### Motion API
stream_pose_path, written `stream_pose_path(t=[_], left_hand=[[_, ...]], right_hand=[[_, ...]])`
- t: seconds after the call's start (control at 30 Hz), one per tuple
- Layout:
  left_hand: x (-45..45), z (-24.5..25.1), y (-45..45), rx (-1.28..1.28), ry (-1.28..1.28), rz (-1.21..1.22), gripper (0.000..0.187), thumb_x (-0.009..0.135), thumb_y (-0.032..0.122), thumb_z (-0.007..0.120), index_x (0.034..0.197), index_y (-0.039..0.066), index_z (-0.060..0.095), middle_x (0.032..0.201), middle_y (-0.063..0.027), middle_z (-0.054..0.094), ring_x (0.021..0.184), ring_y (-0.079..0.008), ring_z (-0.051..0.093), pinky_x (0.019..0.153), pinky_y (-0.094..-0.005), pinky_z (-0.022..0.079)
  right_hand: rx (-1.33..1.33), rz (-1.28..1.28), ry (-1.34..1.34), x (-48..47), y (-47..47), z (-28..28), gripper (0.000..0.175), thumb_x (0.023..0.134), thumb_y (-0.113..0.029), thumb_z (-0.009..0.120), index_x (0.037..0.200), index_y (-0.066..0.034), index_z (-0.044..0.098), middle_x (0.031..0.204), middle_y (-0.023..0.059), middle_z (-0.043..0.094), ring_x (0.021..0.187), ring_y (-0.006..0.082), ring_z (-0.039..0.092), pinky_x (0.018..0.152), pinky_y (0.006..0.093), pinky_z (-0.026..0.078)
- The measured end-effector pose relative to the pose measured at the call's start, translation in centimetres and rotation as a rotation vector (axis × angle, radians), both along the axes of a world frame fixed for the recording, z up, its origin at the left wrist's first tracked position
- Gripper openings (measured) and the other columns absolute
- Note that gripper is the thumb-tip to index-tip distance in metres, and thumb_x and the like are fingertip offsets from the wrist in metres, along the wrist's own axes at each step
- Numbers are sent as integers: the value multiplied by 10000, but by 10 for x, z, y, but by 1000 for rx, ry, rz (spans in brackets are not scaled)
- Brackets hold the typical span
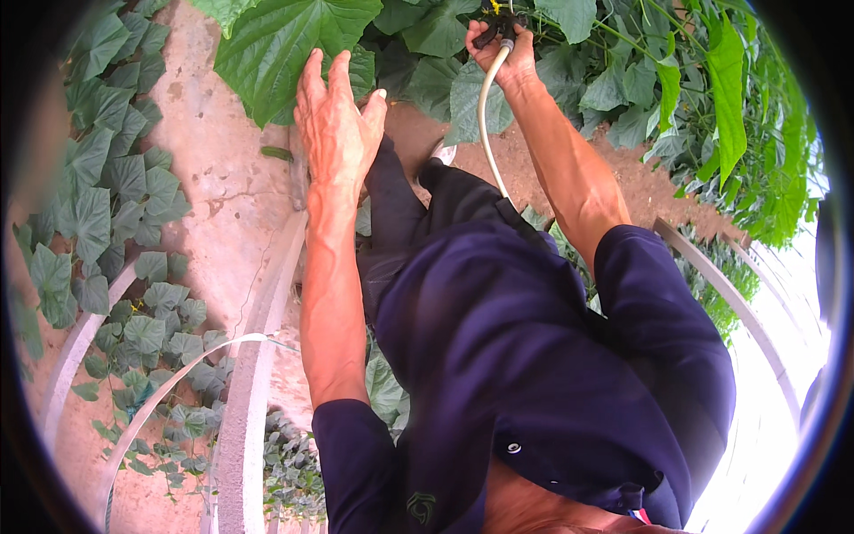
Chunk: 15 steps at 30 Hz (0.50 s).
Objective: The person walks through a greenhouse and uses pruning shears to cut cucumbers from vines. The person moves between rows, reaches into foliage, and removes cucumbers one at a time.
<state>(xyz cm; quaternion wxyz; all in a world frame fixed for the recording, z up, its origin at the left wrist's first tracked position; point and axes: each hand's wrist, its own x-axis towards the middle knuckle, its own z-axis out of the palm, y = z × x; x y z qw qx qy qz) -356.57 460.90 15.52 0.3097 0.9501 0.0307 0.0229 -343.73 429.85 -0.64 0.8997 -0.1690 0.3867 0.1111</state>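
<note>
My left hand [338, 120] is empty, its fingers apart, up against the lower edge of a large green cucumber leaf [280, 57]. Whether the fingertips press on the leaf, I cannot tell. Further right, my right hand [510, 57] grips a black sprayer handle [492, 33] at the top of the view. A pale flexible hose [485, 127] runs from the handle down past my trouser leg. Cucumber foliage [430, 83] surrounds the handle, with a bit of yellow [495, 7] beside it. The sprayer's far end lies beyond the picture's edge.
A small green cucumber [276, 153] lies on the cracked pale wall or path surface [207, 153] at left. Concrete posts [243, 414] curve up at lower left, with a whitish strap [160, 400] beside them. More vines [143, 180] climb at left, and leaves [727, 93] hang at right.
</note>
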Motion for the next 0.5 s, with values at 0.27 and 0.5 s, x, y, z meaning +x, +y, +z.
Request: stream_pose_path(t=[0.27,0.5], left_hand=[[15,3,8,11,0,-73,690,920,214,845,1526,29,572,1654,-268,441,1518,-450,454,1200,-555,429],[26,5,4,-57,15,-145,681,933,230,836,1531,30,580,1672,-280,431,1527,-461,443,1248,-535,393]], right_hand=[[4,134,98,-12,-7,0,593,1126,-471,386,1176,101,532,1100,254,673,1045,416,684,924,568,592],[8,394,105,-54,-28,27,542,1092,-424,484,1223,96,560,1099,231,705,1038,392,720,957,533,604]])
